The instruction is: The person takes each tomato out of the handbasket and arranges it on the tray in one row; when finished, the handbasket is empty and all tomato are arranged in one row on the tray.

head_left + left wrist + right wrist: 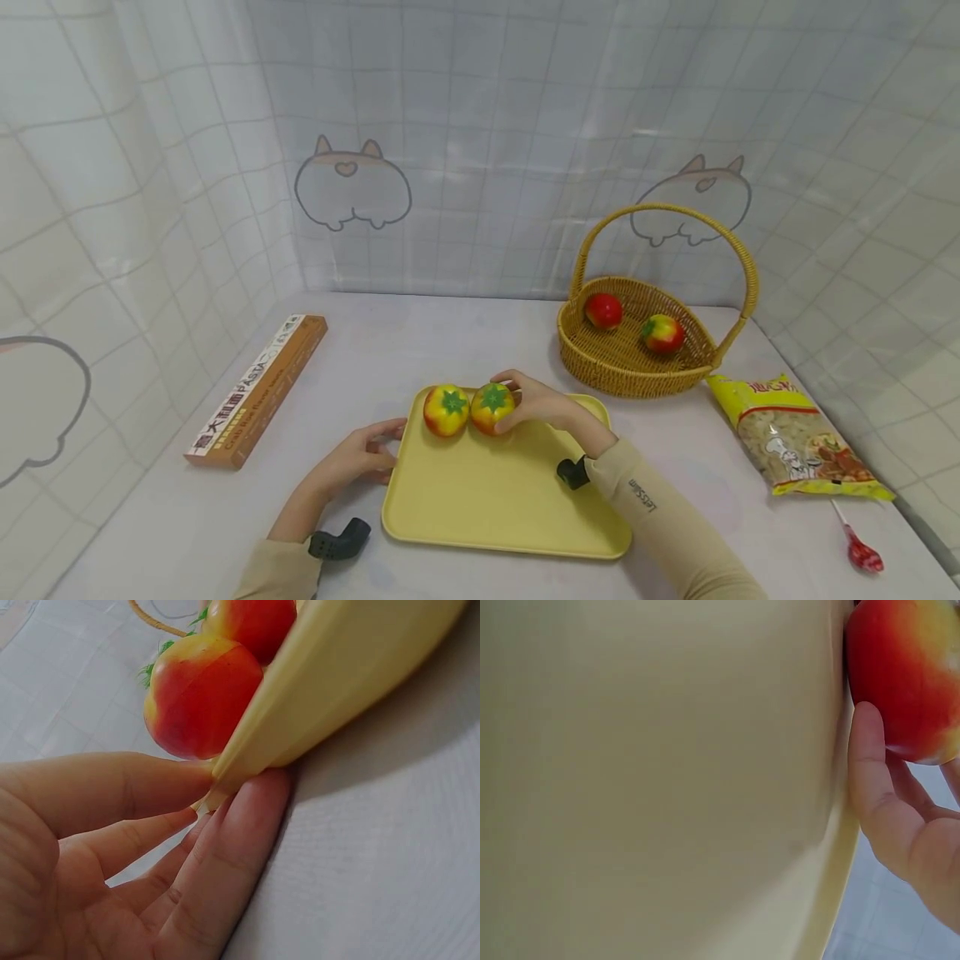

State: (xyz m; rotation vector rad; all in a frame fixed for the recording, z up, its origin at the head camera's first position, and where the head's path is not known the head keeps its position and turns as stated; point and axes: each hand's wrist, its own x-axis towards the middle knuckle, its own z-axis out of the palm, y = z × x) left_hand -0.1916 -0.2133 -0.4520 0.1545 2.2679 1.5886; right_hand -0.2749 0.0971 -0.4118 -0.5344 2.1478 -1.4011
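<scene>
A yellow tray [495, 500] lies at the front middle in the head view. Near its far left corner two red-and-yellow fruits with green leafy tops sit side by side, the left fruit [442, 421] and the right fruit [489, 413]. My right hand [543, 406] holds the right fruit, thumb in front and fingers behind; the right wrist view shows this fruit [907, 675] close to the tray's rim. My left hand [352, 462] pinches the tray's left edge. In the left wrist view, a finger reaches under the rim, below a fruit [206, 697].
A wicker basket [600, 371] with a tall handle stands at the back right, holding a red fruit [604, 311] and a red-and-yellow fruit [664, 335]. A pasta box [258, 392] lies at the left. At the right are a yellow food bag [798, 437] and a red lollipop [862, 552].
</scene>
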